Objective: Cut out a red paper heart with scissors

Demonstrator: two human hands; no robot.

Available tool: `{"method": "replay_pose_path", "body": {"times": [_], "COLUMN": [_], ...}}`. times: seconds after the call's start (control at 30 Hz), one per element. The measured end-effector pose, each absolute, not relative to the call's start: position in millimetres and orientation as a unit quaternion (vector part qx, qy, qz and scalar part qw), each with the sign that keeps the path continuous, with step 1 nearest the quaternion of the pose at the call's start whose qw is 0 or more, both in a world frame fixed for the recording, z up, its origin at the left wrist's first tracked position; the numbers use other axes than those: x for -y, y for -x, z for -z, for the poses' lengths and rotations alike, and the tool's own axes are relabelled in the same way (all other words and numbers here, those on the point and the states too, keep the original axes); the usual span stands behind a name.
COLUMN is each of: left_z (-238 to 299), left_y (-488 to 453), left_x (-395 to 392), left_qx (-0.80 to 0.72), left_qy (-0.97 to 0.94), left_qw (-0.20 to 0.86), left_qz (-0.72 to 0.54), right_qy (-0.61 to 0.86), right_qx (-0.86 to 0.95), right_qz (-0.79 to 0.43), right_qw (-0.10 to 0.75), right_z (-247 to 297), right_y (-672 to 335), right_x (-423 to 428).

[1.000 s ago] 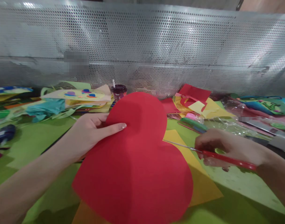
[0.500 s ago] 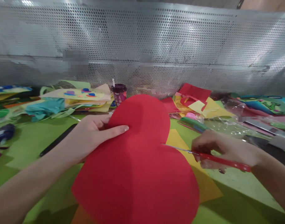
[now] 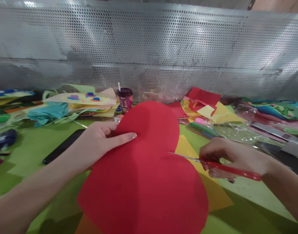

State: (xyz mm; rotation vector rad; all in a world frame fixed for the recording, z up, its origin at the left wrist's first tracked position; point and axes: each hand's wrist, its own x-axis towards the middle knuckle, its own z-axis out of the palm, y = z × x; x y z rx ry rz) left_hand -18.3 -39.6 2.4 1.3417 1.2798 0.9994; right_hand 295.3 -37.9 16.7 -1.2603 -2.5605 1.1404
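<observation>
A large red paper heart point(image 3: 149, 182), turned on its side with its notch to the right, fills the middle of the head view. My left hand point(image 3: 102, 143) pinches its left edge, thumb on top and the fingers partly hidden beneath. My right hand point(image 3: 227, 159) is closed around red-handled scissors point(image 3: 233, 168). Their thin blades point left and meet the paper at the notch between the two lobes. Under the heart lie yellow paper point(image 3: 213, 191) and a green surface point(image 3: 256, 217).
A black phone-like object point(image 3: 62, 148) lies behind my left forearm. Stacked papers point(image 3: 90, 105), a lidded cup with a straw point(image 3: 125, 100) and red and yellow scraps point(image 3: 205, 100) line the back. Clear plastic wrapping point(image 3: 233, 130) lies at right. A perforated metal panel point(image 3: 149, 42) rises behind.
The heart and my left hand have shifted slightly to the right and down. The scissors remain at the notch, with their tip a little further left.
</observation>
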Motion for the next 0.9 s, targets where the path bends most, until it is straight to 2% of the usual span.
{"method": "replay_pose_path", "body": {"times": [0.9], "left_z": [0.1], "left_y": [20.3], "left_x": [39.5], "left_qx": [-0.534], "left_qy": [-0.560], "left_qw": [0.489], "left_qz": [-0.402], "right_qy": [0.388], "right_qx": [0.840], "right_qz": [-0.376], "right_qw": [0.042], "right_z": [-17.6], "right_y": [-291.6], "right_x": [40.2]}}
